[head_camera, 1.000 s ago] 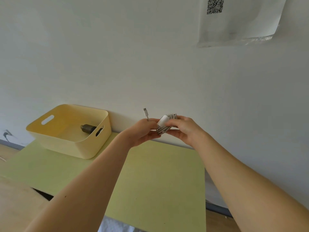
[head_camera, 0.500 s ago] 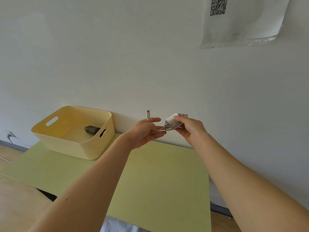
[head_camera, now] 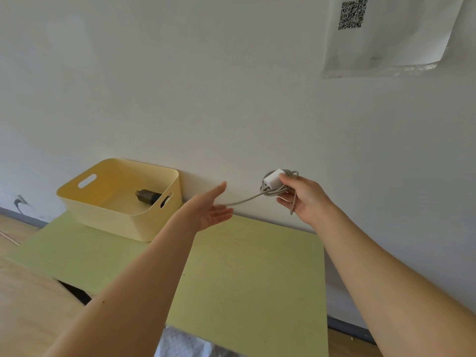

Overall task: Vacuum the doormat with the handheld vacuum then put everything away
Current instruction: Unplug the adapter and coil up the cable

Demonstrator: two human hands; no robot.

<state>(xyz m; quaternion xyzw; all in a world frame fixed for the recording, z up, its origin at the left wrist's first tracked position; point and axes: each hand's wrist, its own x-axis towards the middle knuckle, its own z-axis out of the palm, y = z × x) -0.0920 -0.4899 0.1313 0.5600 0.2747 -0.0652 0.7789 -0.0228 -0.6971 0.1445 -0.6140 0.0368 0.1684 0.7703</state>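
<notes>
My right hand (head_camera: 304, 199) holds a white charger block with its grey cable coiled around it (head_camera: 273, 181), raised in front of the wall. One loose strand of the cable runs left and down to my left hand (head_camera: 210, 211), which is spread flat, palm up, with the cable's end at its fingertips. A pale yellow storage bin (head_camera: 77, 199) with cut-out handles stands at the back left of the green table (head_camera: 247, 274). A dark cylindrical vacuum part (head_camera: 148, 196) lies inside it.
The white wall runs right behind the table, with a QR-code sheet (head_camera: 381, 34) taped high at the right. Wooden floor (head_camera: 28, 300) shows at the lower left, and a grey baseboard (head_camera: 353, 331) at the lower right.
My hands have drawn apart: the right hand carried the coiled charger to the right, and the left hand let go of the plug end and spread flat, a strand of cable now stretched between them.
</notes>
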